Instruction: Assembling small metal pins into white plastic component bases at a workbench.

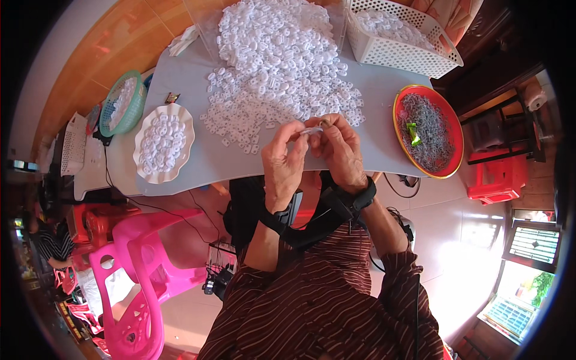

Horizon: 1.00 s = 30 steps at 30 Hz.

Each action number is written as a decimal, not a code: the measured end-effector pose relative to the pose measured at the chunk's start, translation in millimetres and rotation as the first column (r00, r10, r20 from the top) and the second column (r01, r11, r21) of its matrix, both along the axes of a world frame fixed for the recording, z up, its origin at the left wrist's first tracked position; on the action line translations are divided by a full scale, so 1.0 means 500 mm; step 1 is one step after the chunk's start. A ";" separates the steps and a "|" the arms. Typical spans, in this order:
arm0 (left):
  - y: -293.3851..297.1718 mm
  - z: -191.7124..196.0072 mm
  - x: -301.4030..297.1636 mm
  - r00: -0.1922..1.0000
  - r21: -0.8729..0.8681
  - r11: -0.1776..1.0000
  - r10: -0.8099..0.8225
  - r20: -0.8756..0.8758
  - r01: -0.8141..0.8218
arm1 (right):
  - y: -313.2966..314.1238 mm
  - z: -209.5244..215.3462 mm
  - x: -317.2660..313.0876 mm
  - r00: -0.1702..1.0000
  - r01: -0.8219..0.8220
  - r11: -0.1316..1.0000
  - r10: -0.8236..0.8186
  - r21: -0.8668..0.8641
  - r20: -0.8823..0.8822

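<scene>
Above the near edge of the table, both hands meet at a small white plastic piece. My left hand is closed, with thumb and fingertips pinching one end. My right hand pinches the other side, its thumb and forefinger pressed together. Just beyond my fingers spreads a large heap of small white plastic pieces, many oval with holes. Flatter, clearer-looking pieces lie loosely at its near left. Whether a smaller part is also between my fingertips is too small to make out.
On the grey table, a scalloped plate of white pieces stands left, beside a green basket. A red tray holds thin grey metal bits and a green wrapper. A white basket stands far right; a pink chair lower left.
</scene>
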<state>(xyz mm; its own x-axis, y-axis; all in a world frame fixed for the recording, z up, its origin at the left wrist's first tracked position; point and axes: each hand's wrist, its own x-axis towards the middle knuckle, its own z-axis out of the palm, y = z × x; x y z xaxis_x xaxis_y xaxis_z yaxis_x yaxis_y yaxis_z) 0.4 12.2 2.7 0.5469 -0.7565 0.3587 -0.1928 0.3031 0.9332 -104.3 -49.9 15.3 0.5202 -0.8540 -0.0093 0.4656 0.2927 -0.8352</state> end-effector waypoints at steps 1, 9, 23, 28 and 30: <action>0.000 -0.001 0.000 1.000 0.003 1.000 -0.001 0.000 0.001 | -0.003 -0.004 -0.001 0.999 -0.034 0.999 0.034 0.011 0.024; -0.007 0.000 0.002 0.984 -0.049 0.998 0.045 0.175 -0.037 | -0.013 -0.027 -0.006 0.979 -0.083 0.996 0.074 0.041 0.188; 0.009 0.024 -0.005 0.900 0.025 0.999 -0.023 -0.435 0.038 | 0.014 -0.018 0.008 0.999 0.043 0.975 -0.048 -0.220 -0.018; 0.012 0.026 0.006 0.941 0.100 0.995 0.061 -0.333 -0.029 | 0.020 -0.016 0.006 0.985 0.054 0.977 -0.085 -0.204 -0.148; 0.010 0.022 0.014 0.957 0.101 0.994 0.069 -0.283 -0.042 | 0.020 -0.016 0.006 0.985 0.040 0.973 -0.077 -0.225 -0.155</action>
<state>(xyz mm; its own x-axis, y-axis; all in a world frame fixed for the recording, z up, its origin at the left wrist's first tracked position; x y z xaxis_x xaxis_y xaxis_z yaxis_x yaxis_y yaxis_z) 7.5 17.3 13.8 0.6581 -0.7447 0.1110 0.0715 0.2086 0.9754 -101.1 -39.9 7.3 0.4765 -0.8731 0.1030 0.3303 0.0692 -0.9413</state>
